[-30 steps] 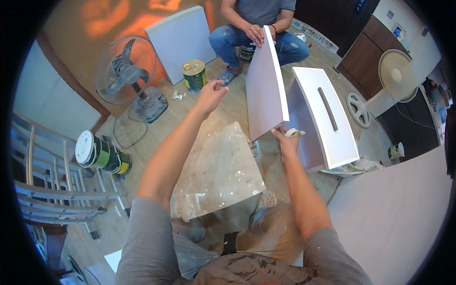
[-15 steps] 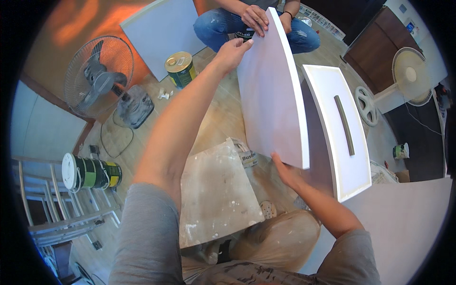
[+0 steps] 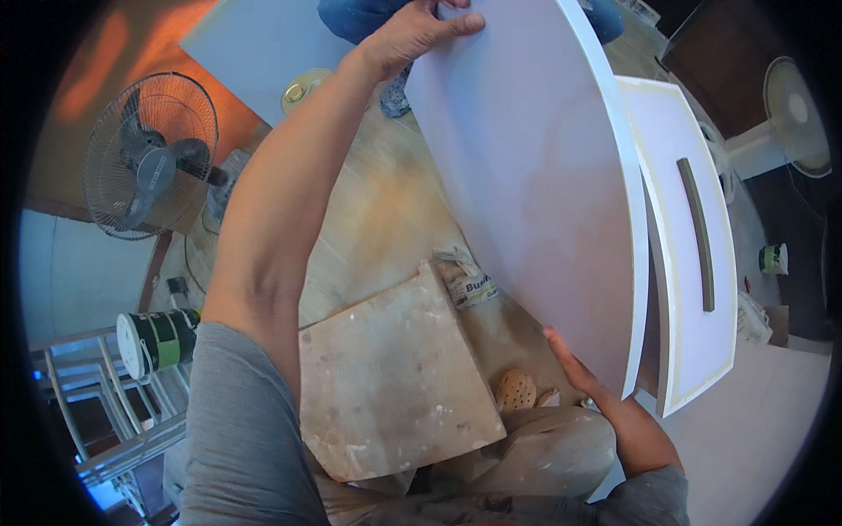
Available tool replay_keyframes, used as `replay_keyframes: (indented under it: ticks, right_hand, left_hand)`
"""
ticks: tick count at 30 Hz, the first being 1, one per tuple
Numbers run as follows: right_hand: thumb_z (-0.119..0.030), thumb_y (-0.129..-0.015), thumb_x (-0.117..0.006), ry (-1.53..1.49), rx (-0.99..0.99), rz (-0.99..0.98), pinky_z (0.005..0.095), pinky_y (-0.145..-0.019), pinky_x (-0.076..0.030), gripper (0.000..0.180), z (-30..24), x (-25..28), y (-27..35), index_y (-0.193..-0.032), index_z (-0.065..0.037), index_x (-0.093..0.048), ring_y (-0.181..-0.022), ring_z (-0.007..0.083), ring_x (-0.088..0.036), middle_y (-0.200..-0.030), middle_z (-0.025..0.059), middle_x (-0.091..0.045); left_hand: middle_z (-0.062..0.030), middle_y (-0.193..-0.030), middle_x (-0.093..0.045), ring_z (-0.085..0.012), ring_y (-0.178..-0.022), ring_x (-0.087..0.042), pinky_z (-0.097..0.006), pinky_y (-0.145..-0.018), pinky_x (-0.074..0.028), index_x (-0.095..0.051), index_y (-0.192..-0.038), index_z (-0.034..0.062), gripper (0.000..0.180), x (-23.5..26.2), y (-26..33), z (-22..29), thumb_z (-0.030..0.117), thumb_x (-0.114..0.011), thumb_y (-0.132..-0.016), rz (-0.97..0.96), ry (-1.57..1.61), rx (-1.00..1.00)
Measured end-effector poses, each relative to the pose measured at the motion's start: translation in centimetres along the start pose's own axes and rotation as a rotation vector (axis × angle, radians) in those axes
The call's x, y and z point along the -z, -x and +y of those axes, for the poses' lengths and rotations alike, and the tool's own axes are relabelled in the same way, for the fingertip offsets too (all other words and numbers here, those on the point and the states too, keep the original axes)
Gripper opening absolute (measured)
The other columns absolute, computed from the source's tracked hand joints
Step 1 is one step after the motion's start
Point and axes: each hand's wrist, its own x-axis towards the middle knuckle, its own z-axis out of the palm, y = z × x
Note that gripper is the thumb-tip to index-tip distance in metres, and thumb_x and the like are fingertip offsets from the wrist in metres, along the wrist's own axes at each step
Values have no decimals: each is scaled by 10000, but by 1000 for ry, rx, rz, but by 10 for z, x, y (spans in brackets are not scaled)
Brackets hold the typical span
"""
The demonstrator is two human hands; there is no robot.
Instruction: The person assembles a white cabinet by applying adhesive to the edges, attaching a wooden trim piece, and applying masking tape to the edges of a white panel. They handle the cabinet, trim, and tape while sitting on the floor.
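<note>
A large white panel stands on edge, tilted, between my hands. My left hand grips its far left edge, thumb on the near face and other fingers partly out of sight. At the near lower edge my right hand holds the panel from beneath, most of its fingers hidden by it. Just right of that panel is a white drawer front with a long dark bar handle.
A paint-spattered board lies before my knees. Leftward are a wire-cage fan, a green-and-white bucket and a metal ladder. A pale panel leans at the back; another person's jeans show nearby.
The white panel has come nearer and swung right, with both my hands still on it. The other person's hands, earlier on its far edge, are out of view. My view has shifted.
</note>
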Motion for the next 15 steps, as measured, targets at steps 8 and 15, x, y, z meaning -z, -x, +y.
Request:
replay_keyframes:
  ticks: [8,15]
  right_hand:
    - [-252,-1008,-690,2,-52,10,375,-864,-546,328,4,-18,46,-1232,-14,-663,-1020,263,-654,-1072,176,-677]
    - [-257,-929,-770,292,228,324,445,-882,-534,333,-51,40,83,-1170,-38,-701,-968,298,-668,-1035,169,-702]
  left_hand:
    - [-71,-1277,-653,-198,-1177,-612,-351,-1041,-463,-537,-1398,-21,991,-32,66,69,615,-885,-723,54,130,-122]
    - [-106,-1240,-669,-225,-1165,-610,-370,-1044,-445,-578,-1365,-27,960,9,96,242,754,-719,-825,212,-118,-495]
